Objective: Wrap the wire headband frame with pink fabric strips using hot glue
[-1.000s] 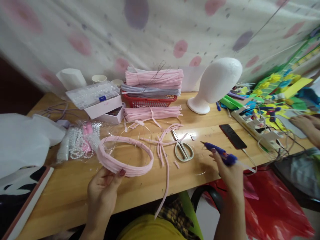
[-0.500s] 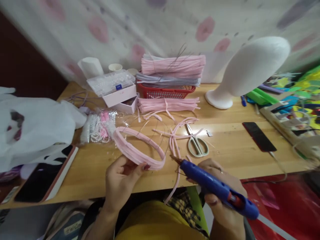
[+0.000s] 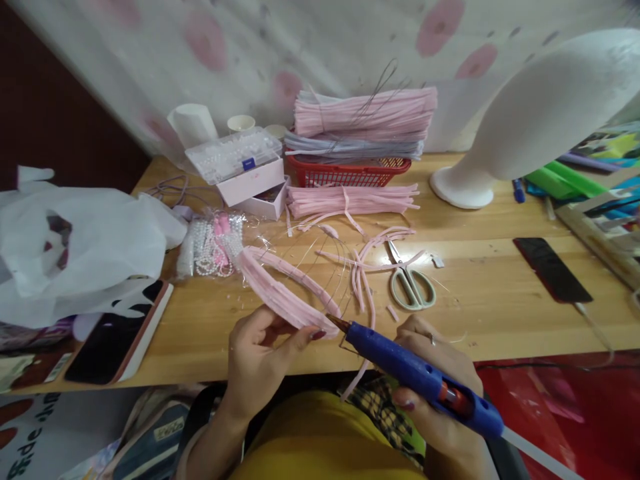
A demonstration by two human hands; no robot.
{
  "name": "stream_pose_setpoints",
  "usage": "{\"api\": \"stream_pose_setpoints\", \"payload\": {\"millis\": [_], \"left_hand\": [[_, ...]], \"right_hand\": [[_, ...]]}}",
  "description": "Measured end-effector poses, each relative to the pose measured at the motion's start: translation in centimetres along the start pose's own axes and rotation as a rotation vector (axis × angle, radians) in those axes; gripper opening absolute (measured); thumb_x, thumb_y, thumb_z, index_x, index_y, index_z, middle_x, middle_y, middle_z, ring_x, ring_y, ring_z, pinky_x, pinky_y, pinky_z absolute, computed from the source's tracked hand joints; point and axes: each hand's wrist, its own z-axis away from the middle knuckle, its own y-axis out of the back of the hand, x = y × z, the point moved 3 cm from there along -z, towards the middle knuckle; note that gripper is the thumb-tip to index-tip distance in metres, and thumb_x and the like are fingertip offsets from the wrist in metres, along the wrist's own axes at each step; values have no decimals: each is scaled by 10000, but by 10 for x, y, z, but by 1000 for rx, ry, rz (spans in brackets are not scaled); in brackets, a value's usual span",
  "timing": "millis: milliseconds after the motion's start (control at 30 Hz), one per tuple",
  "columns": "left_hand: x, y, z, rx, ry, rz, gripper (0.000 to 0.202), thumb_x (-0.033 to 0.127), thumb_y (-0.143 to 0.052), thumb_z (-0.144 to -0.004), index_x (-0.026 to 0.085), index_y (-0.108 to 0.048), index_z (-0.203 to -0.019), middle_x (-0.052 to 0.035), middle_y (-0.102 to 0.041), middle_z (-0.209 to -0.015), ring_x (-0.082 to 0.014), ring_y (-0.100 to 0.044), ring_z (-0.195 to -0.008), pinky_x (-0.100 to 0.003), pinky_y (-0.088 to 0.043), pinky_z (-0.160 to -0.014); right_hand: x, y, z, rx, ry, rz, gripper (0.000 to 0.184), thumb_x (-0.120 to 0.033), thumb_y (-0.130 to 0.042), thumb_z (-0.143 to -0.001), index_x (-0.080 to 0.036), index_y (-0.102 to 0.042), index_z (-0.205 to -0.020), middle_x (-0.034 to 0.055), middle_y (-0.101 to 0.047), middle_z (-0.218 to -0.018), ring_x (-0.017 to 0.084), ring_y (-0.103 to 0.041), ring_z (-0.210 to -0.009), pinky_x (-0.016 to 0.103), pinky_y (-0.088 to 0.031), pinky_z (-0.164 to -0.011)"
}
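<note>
My left hand pinches a ring of pink fuzzy strips near its lower right end and holds it tilted above the table. My right hand is wrapped round a blue hot glue gun, with a glue stick poking out behind. The gun's brown nozzle lies at the right end of the ring; whether it touches cannot be told. Loose pink pipe cleaners and grey-handled scissors lie just beyond the gun.
A bundle of pink pipe cleaners lies before a red basket stacked with more. A white foam head stands at right, near a dark phone. Bagged pearl strings, another phone and a white bag are at left.
The glue gun's nozzle has come left to the ring's right end. My left hand still holds the ring. The whole view has shifted a little.
</note>
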Motion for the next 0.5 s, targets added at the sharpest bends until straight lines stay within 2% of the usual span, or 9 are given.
{"api": "stream_pose_setpoints", "payload": {"millis": [233,500], "left_hand": [[0,-3,1,-11,3,44,123,165,-855,-591,237,-763,-629,-6,-744,-596,-195,-713,-548,-266,-599,-563],[0,0,1,16,19,-25,148,223,-890,-563,231,-765,-640,-18,-744,-609,-211,-710,-549,-295,-604,-566]], "right_hand": [[4,0,-1,-10,5,-19,503,-646,-494,-951,-224,-539,-681,-30,-478,-561,137,-466,-548,275,-324,-485],[7,0,3,-6,-19,-24,515,-658,-517,-933,-215,-573,-677,-25,-474,-568,137,-459,-532,281,-307,-478]]}}
